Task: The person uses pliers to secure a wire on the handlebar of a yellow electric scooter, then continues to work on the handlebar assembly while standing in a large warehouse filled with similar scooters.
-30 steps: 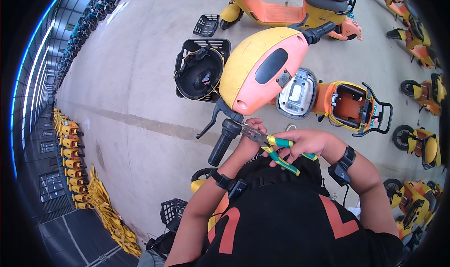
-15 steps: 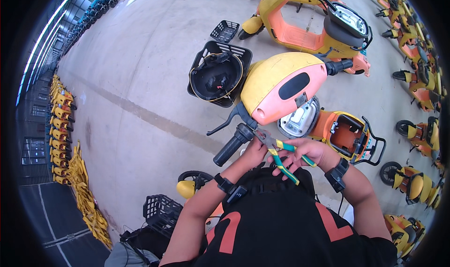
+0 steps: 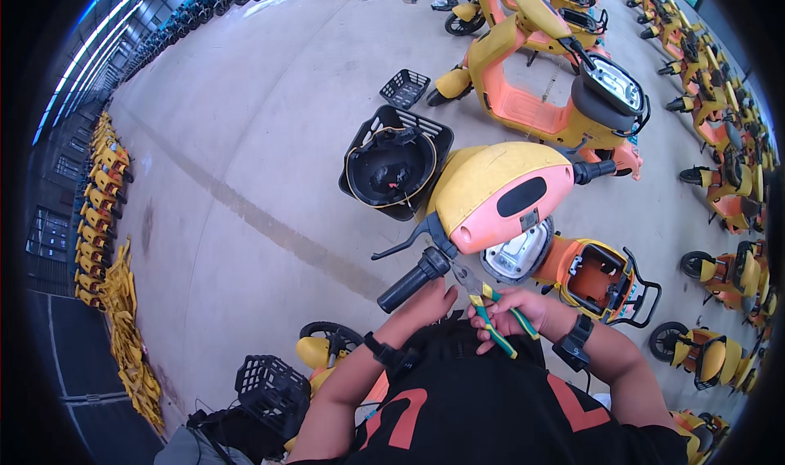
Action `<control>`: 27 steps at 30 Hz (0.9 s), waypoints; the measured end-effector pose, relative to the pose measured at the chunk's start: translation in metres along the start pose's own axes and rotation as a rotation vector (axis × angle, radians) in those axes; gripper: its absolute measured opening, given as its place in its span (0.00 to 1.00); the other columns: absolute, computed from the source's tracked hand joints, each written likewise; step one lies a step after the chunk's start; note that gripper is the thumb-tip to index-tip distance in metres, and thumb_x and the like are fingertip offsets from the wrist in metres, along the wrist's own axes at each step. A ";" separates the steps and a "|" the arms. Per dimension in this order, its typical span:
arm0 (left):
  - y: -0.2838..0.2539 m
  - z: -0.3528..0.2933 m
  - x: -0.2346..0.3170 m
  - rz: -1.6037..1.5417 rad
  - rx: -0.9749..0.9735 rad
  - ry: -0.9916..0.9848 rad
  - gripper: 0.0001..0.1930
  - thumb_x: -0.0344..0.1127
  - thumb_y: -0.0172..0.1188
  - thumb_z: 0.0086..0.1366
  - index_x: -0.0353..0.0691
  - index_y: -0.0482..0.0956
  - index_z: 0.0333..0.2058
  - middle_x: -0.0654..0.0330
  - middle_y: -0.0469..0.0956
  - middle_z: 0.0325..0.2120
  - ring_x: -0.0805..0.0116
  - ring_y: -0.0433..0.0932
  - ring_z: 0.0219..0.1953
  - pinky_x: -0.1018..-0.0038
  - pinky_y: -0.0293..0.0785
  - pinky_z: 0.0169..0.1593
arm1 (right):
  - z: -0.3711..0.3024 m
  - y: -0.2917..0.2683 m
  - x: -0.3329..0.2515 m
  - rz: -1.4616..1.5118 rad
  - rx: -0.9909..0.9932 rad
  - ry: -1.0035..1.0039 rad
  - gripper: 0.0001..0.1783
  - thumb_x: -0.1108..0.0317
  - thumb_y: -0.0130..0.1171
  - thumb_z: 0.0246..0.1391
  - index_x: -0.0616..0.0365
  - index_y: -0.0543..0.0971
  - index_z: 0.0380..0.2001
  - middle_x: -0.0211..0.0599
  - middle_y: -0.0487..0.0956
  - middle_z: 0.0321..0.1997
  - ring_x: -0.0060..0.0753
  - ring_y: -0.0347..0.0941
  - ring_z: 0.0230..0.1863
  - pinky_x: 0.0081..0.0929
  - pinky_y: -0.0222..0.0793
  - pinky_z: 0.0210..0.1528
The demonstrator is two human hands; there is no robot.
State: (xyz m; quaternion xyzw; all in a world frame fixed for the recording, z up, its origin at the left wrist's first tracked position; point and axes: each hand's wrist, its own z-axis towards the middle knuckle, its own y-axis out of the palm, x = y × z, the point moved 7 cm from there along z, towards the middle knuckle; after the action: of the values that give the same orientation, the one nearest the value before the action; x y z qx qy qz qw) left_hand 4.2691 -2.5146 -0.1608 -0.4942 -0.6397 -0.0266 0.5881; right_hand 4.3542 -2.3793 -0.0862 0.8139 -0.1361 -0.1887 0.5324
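My right hand (image 3: 523, 308) is closed around pliers (image 3: 468, 280) with green and yellow handles. Their metal jaws point up and left, toward the underside of the scooter's yellow and pink handlebar cover (image 3: 499, 195). What lies between the jaws is too small to tell. Just left of the pliers, below the black handlebar grip (image 3: 413, 280), is my left hand (image 3: 437, 301) with its fingers curled in. Whatever those fingers may hold is hidden. A black brake lever (image 3: 401, 244) sticks out beside the grip.
In front of the handlebar, a black basket (image 3: 441, 126) holds a black helmet-like shell (image 3: 392, 171). Another basket (image 3: 404, 88) lies on the floor beyond. A yellow and pink scooter (image 3: 531, 105) stands ahead. Rows of scooters line both sides, with yellow parts (image 3: 124, 326) piled left.
The view has tilted, so the scooter and my hands sit lower in it. My left hand has drawn slightly away from the pliers' jaws. The pliers stay in my right hand.
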 end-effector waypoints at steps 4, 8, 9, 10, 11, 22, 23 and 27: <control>-0.056 -0.061 0.059 0.513 0.285 0.258 0.27 0.42 0.62 0.65 0.23 0.71 0.54 0.38 0.78 0.48 0.41 0.79 0.50 0.50 0.76 0.50 | 0.001 0.016 0.002 0.076 -0.043 0.004 0.20 0.65 0.57 0.60 0.60 0.73 0.54 0.37 0.73 0.42 0.40 0.73 0.39 0.42 0.70 0.44; -0.102 -0.086 0.083 0.195 0.312 0.174 0.31 0.39 0.69 0.59 0.30 0.71 0.58 0.45 0.76 0.53 0.47 0.79 0.52 0.56 0.75 0.54 | -0.002 0.027 0.000 0.085 0.073 0.026 0.17 0.68 0.56 0.60 0.60 0.74 0.51 0.36 0.74 0.40 0.37 0.71 0.35 0.37 0.67 0.40; -0.120 -0.093 0.102 0.302 0.583 0.385 0.35 0.37 0.72 0.56 0.32 0.70 0.61 0.45 0.74 0.55 0.48 0.77 0.54 0.57 0.73 0.56 | -0.005 0.032 -0.001 0.097 0.079 0.028 0.16 0.69 0.56 0.61 0.60 0.74 0.51 0.36 0.74 0.39 0.37 0.72 0.36 0.37 0.68 0.40; -0.122 -0.079 0.104 0.480 0.622 0.361 0.40 0.38 0.73 0.54 0.33 0.67 0.64 0.44 0.71 0.57 0.46 0.74 0.56 0.54 0.70 0.58 | -0.008 0.035 -0.001 0.115 0.140 0.040 0.15 0.72 0.55 0.60 0.61 0.74 0.49 0.37 0.75 0.39 0.37 0.72 0.35 0.39 0.69 0.40; -0.122 -0.065 0.101 0.637 0.635 0.273 0.44 0.39 0.73 0.52 0.34 0.64 0.66 0.43 0.69 0.58 0.44 0.71 0.58 0.51 0.68 0.59 | -0.011 0.039 -0.003 0.103 0.178 0.046 0.15 0.73 0.55 0.59 0.61 0.73 0.49 0.38 0.75 0.39 0.38 0.72 0.35 0.39 0.70 0.41; -0.113 -0.039 0.070 0.551 0.393 0.149 0.50 0.33 0.72 0.44 0.38 0.62 0.69 0.43 0.69 0.54 0.45 0.69 0.54 0.54 0.62 0.62 | -0.035 0.084 -0.059 -1.037 0.903 0.410 0.14 0.73 0.54 0.56 0.64 0.73 0.46 0.39 0.80 0.36 0.32 0.81 0.32 0.30 0.78 0.34; -0.117 -0.038 0.068 0.526 0.375 0.151 0.48 0.32 0.72 0.44 0.39 0.64 0.68 0.43 0.70 0.54 0.45 0.69 0.54 0.54 0.62 0.61 | -0.035 0.087 -0.072 -1.215 0.941 0.554 0.12 0.75 0.54 0.56 0.63 0.73 0.44 0.39 0.80 0.34 0.33 0.81 0.30 0.33 0.79 0.35; -0.135 -0.036 0.068 0.501 0.394 0.251 0.43 0.30 0.70 0.44 0.42 0.70 0.63 0.44 0.71 0.53 0.46 0.70 0.54 0.55 0.61 0.62 | -0.022 0.129 -0.114 -2.302 0.808 0.600 0.20 0.73 0.61 0.49 0.68 0.73 0.46 0.49 0.81 0.37 0.47 0.81 0.32 0.41 0.77 0.34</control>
State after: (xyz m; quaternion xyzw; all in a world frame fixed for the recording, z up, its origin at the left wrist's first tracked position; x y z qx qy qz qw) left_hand 4.2180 -2.5647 -0.0228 -0.5058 -0.4139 0.1819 0.7347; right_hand 4.2594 -2.3645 0.0590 0.5763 0.7302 -0.2956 -0.2176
